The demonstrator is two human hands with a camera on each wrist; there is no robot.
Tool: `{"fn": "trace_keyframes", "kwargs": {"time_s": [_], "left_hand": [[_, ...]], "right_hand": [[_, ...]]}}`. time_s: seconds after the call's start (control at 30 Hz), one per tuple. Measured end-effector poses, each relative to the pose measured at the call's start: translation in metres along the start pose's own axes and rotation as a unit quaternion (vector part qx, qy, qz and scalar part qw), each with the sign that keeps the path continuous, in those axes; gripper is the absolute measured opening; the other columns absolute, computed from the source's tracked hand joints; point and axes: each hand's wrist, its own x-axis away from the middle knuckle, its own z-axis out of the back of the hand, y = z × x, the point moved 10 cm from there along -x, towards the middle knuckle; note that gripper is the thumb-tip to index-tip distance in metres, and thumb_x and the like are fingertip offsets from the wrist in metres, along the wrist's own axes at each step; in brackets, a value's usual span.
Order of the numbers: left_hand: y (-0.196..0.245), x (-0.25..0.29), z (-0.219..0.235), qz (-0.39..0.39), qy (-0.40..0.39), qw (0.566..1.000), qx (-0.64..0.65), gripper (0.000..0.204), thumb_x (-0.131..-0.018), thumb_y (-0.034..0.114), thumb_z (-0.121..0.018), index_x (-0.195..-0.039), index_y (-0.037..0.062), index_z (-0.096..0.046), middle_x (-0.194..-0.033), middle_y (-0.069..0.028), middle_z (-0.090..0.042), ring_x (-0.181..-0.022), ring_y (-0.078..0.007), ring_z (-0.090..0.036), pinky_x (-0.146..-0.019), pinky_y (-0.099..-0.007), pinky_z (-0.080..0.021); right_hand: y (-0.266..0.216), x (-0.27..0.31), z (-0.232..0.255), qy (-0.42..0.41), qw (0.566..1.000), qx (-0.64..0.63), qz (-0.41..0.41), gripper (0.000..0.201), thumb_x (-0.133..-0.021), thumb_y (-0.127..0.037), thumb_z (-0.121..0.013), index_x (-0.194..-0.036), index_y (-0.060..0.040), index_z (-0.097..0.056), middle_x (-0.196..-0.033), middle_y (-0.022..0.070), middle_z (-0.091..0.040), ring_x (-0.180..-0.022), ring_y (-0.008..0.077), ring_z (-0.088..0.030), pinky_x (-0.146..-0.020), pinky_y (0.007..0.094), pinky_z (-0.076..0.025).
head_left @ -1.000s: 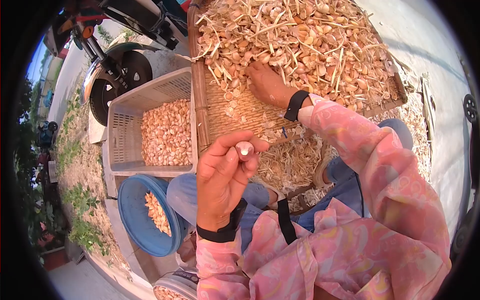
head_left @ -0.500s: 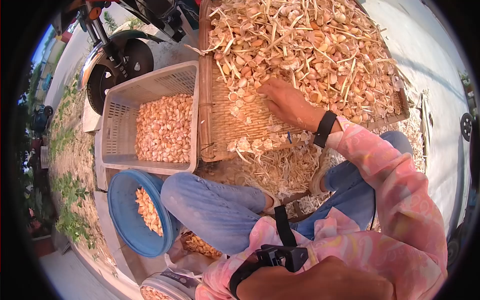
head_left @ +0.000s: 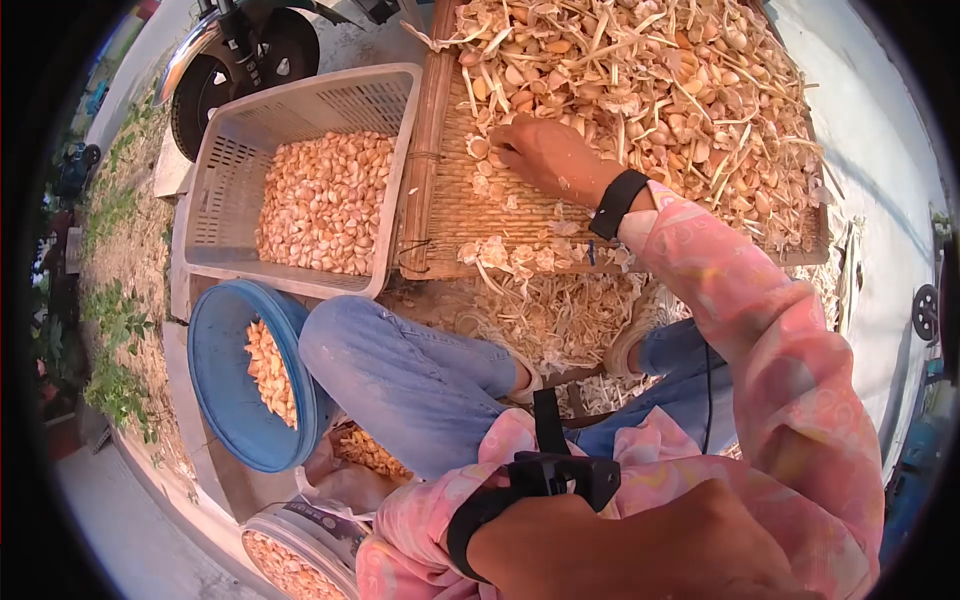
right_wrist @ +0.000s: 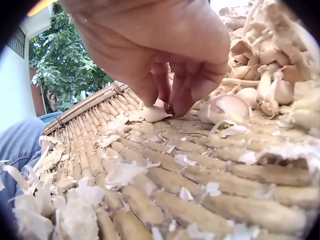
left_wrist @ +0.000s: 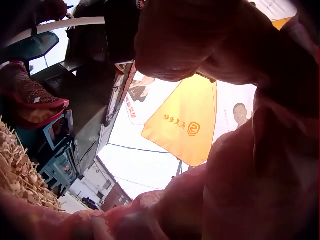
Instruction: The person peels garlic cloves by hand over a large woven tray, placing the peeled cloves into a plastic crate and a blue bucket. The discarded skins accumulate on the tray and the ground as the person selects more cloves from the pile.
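Note:
My right hand (head_left: 555, 155) reaches down over the woven bamboo tray (head_left: 462, 225), at the near left edge of a heap of garlic cloves (head_left: 690, 110) and dry stalks. In the right wrist view its thumb and fingers pinch a small pale garlic clove (right_wrist: 155, 114) against the weave. Another clove (right_wrist: 227, 107) lies beside the fingertips. My left hand (head_left: 640, 545) is raised close under the head camera, its back showing and its fingers hidden there. The left wrist view shows it dark and bent at the top; I cannot tell whether it holds anything.
Left of the tray stands a plastic crate (head_left: 215, 245) of cloves. Nearer are a blue bucket (head_left: 215, 375) with peeled cloves and a white tub (head_left: 330, 540) of more cloves. Husks (head_left: 570, 320) cover the ground between the legs. A motorbike wheel (head_left: 200, 105) stands beyond the crate.
My left hand, which held a clove up before the tray, has come back toward the body and camera. The right hand has shifted slightly left along the heap's edge. The head view has tilted down.

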Motion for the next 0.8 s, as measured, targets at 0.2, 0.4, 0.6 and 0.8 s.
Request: {"fn": "trace_keyframes", "kwargs": {"time_s": [0.2,0.4,0.6,0.8], "left_hand": [[-0.014,0.013,0.002,-0.108,0.095,0.978,0.149,0.027,-0.09,0.016,-0.054,-0.069,-0.0014,-0.053,-0.056,-0.0067,-0.051,-0.047,-0.022,-0.051,-0.042,-0.03,-0.038],[-0.01,0.018,0.007,-0.089,0.089,0.978,0.167,0.028,-0.092,0.018,-0.051,-0.073,-0.0025,-0.054,-0.062,-0.0083,-0.053,-0.047,-0.0196,-0.051,-0.041,-0.0293,-0.038],[0.011,0.025,0.001,-0.088,0.084,0.992,-0.042,0.031,-0.093,0.023,-0.05,-0.082,-0.0048,-0.06,-0.063,-0.0072,-0.053,-0.046,-0.0164,-0.05,-0.037,-0.0266,-0.036],[0.029,0.015,-0.001,-0.169,0.108,0.965,-0.167,0.036,-0.094,0.026,-0.048,-0.077,-0.0018,-0.063,-0.057,-0.0059,-0.051,-0.041,-0.0128,-0.045,-0.033,-0.0243,-0.029]], "right_hand": [[0.003,0.008,-0.005,-0.001,1.0,0.006,-0.018,0.024,-0.083,-0.019,-0.055,-0.103,-0.0049,-0.058,-0.091,0.0159,-0.057,-0.085,0.0329,-0.057,-0.072,0.0417,-0.045],[0.0,0.017,0.011,-0.006,0.999,0.021,-0.032,0.024,-0.082,-0.018,-0.056,-0.102,-0.0047,-0.056,-0.092,0.0145,-0.056,-0.086,0.0331,-0.057,-0.072,0.0415,-0.046],[0.006,0.022,0.001,0.004,1.0,0.009,-0.028,0.023,-0.083,-0.016,-0.055,-0.102,-0.0048,-0.054,-0.094,0.0138,-0.054,-0.09,0.0329,-0.055,-0.074,0.0418,-0.045],[0.006,0.015,0.002,0.006,0.999,0.004,-0.049,0.023,-0.083,-0.015,-0.055,-0.102,-0.0022,-0.054,-0.094,0.0154,-0.053,-0.09,0.0337,-0.055,-0.075,0.0422,-0.045]]}}
